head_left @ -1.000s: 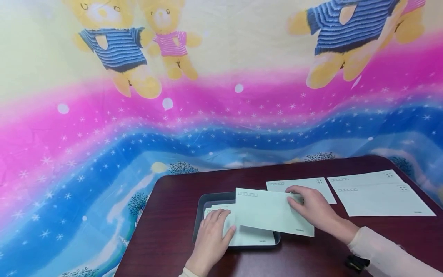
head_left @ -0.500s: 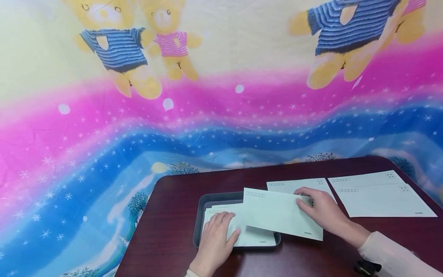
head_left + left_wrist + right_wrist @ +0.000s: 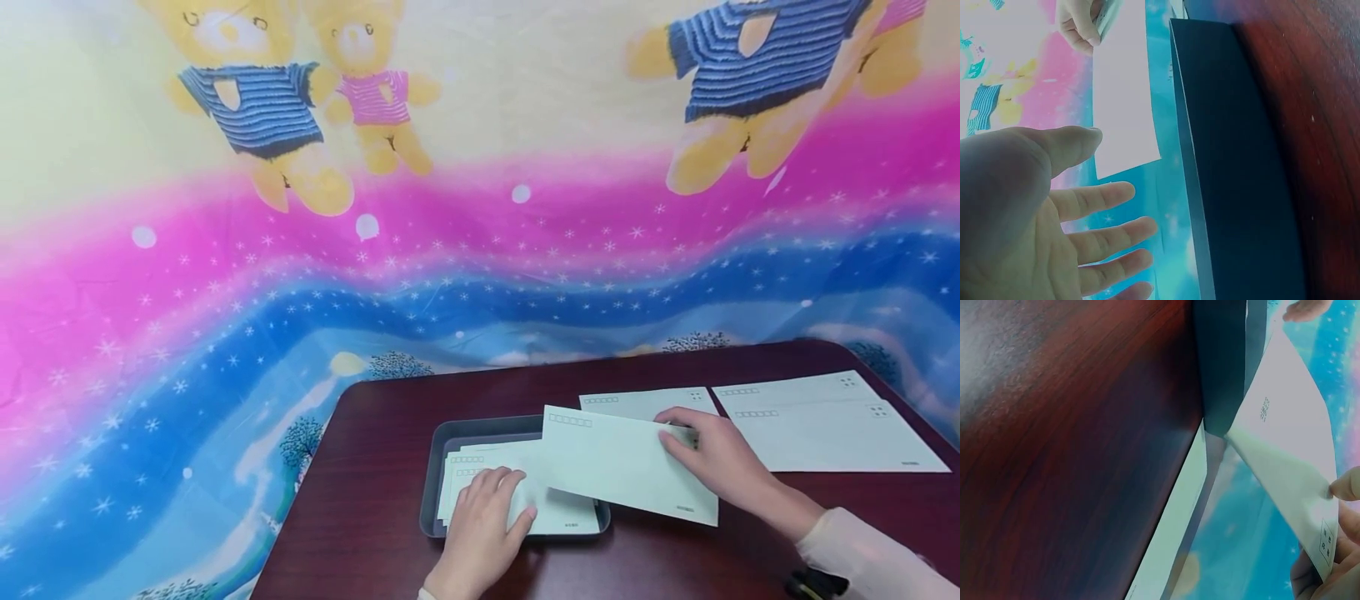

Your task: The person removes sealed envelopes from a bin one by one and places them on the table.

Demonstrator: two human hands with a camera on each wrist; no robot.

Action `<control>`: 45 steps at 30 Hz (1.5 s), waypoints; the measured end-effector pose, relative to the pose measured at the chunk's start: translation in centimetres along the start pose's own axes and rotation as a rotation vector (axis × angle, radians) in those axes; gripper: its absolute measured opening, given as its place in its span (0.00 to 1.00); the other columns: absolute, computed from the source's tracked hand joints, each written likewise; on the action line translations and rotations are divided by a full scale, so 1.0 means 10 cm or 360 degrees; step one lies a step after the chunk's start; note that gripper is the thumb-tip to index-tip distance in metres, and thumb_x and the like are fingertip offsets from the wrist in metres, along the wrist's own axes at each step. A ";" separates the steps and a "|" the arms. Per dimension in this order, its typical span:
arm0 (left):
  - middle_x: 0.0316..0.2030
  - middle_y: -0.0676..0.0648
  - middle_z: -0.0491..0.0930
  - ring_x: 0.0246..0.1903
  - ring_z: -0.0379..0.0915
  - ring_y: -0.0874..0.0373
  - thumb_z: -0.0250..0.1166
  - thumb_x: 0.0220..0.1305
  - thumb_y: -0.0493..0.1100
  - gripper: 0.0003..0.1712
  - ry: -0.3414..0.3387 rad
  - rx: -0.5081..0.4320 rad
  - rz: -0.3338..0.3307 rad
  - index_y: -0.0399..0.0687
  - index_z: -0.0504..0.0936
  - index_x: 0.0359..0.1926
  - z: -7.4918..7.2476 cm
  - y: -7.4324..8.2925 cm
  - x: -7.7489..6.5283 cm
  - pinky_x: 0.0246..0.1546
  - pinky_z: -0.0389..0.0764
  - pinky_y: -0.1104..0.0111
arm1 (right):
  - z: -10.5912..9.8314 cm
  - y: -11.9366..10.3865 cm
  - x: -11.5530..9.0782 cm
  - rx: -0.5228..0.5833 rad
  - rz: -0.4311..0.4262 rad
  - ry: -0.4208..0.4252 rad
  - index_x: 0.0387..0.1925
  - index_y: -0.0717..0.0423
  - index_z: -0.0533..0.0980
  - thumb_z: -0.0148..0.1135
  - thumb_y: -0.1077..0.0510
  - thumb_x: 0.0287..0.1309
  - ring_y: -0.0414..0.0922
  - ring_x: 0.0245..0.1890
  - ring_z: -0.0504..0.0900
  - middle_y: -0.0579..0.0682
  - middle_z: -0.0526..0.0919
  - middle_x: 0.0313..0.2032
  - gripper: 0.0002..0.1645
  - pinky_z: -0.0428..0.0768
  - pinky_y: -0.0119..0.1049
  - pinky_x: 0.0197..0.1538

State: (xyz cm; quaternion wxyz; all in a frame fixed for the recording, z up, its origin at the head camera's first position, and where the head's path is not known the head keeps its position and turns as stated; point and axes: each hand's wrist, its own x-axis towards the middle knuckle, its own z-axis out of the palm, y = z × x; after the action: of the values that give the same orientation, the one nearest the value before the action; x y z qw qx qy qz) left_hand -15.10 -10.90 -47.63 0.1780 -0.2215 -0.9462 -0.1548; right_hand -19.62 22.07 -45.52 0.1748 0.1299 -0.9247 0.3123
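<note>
My right hand pinches a pale envelope by its upper right corner, thumb in front. The envelope is tilted and overlaps the right end of a dark grey tray. Inside that tray lies a loose pile of similar envelopes. My left hand hovers at the tray's front left, fingers spread and relaxed with nothing in them. In the left wrist view its thumb overlaps the edge of the held envelope. The right wrist view shows the thumb and fingers of the right hand on both faces of the envelope.
On the dark red wooden table, a single envelope lies behind the held one. Two overlapping envelopes lie at the right. A cloth backdrop printed with bears hangs behind the table's far edge.
My right hand has moved to the right and slightly toward me with the envelope, uncovering more of the tray's pile. The left hand has shifted a little right and toward me.
</note>
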 end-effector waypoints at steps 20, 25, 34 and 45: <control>0.52 0.51 0.76 0.55 0.68 0.54 0.57 0.62 0.57 0.24 -0.0078 0.0038 0.0036 0.52 0.76 0.55 0.09 0.09 0.00 0.50 0.70 0.56 | -0.12 0.29 -0.07 -0.0001 -0.0005 -0.0052 0.42 0.49 0.81 0.60 0.49 0.58 0.49 0.43 0.80 0.47 0.84 0.41 0.13 0.76 0.46 0.40; 0.52 0.51 0.76 0.55 0.68 0.55 0.56 0.62 0.57 0.24 -0.0110 0.0029 0.0029 0.53 0.76 0.56 0.10 0.12 0.01 0.51 0.70 0.56 | -0.16 0.39 -0.08 -0.0024 -0.0008 -0.0028 0.41 0.50 0.82 0.62 0.51 0.56 0.46 0.40 0.80 0.48 0.84 0.40 0.12 0.76 0.42 0.36; 0.51 0.51 0.76 0.54 0.68 0.55 0.58 0.62 0.56 0.24 -0.0085 0.0041 0.0078 0.52 0.76 0.55 0.13 0.15 0.02 0.50 0.70 0.57 | -0.25 0.53 -0.09 -0.0069 -0.0007 -0.0004 0.41 0.49 0.82 0.62 0.50 0.56 0.31 0.40 0.76 0.48 0.84 0.40 0.12 0.77 0.39 0.36; 0.49 0.52 0.76 0.52 0.69 0.56 0.58 0.61 0.56 0.23 -0.0054 0.0059 0.0155 0.52 0.77 0.54 0.19 0.22 0.03 0.47 0.71 0.59 | -0.35 0.69 -0.12 -0.0068 0.0013 -0.0014 0.41 0.49 0.82 0.63 0.48 0.56 0.23 0.42 0.70 0.55 0.83 0.43 0.14 0.76 0.38 0.35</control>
State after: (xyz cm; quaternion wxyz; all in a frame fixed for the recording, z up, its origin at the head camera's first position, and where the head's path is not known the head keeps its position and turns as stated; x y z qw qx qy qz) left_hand -14.86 -8.21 -48.70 0.1734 -0.2663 -0.9399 -0.1245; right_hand -20.05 29.75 -47.08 0.1723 0.1237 -0.9324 0.2926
